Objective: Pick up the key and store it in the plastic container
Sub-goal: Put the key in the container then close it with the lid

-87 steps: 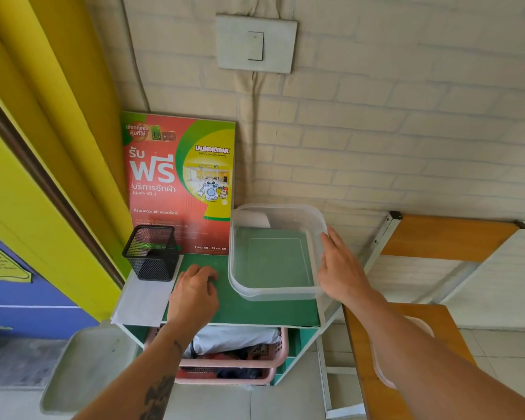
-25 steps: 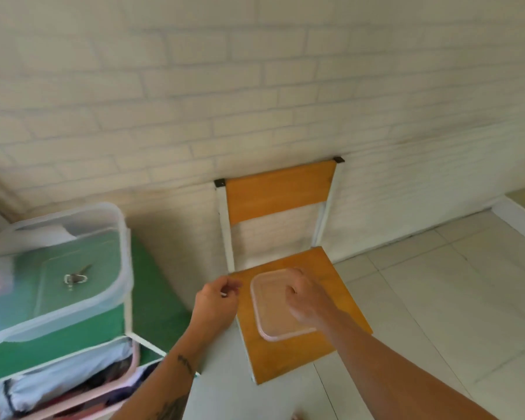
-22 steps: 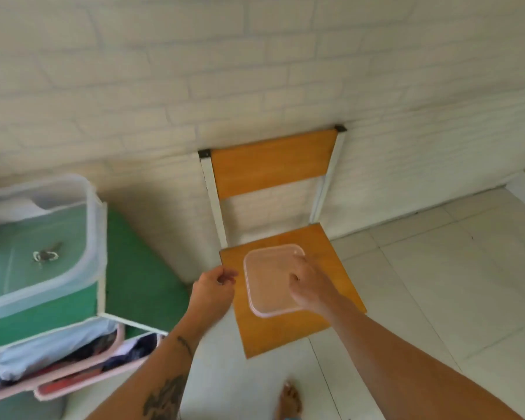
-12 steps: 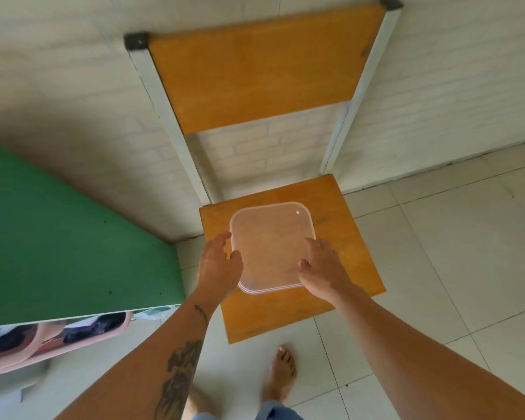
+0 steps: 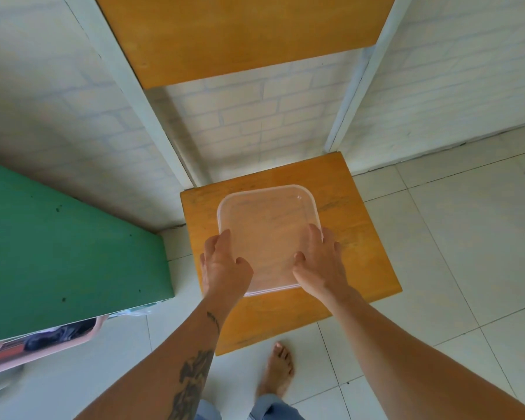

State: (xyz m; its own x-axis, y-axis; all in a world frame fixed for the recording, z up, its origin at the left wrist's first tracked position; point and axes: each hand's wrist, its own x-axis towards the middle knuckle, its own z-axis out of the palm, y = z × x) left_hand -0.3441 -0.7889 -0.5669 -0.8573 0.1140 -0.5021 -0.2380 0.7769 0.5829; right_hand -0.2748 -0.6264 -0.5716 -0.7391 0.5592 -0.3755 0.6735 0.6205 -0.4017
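A clear square plastic lid (image 5: 265, 225) lies flat on the orange wooden seat of a chair (image 5: 358, 237). My left hand (image 5: 225, 265) grips the lid's near left edge, fingers curled over the rim. My right hand (image 5: 319, 262) holds the near right edge the same way. The plastic container and the key are out of view to the left.
A green shelf top (image 5: 58, 247) juts in at the left, with a pink basket (image 5: 43, 347) of clothes under it. The chair back (image 5: 240, 34) leans near a white brick wall (image 5: 249, 122). A bare foot (image 5: 278, 371) stands on the white tiled floor (image 5: 467, 237).
The view swung from the green shelf and container, with the key inside, to the chair. Both hands came onto the lid and closed on its edges; the camera moved closer.
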